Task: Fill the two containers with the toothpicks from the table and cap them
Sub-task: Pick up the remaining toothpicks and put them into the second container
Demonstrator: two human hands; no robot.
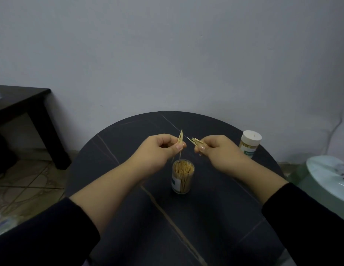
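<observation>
The table is charcoal with thin tan veins, the toothpicks straw-yellow, the open container carries a white-and-green label, and the capped container at two o'clock has a white cap.

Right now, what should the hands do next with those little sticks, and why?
Probably lower the left hand and slip its thin wooden toothpicks into the open clear plastic container just below. It has no cap yet, while the white-capped container is closed.
</observation>
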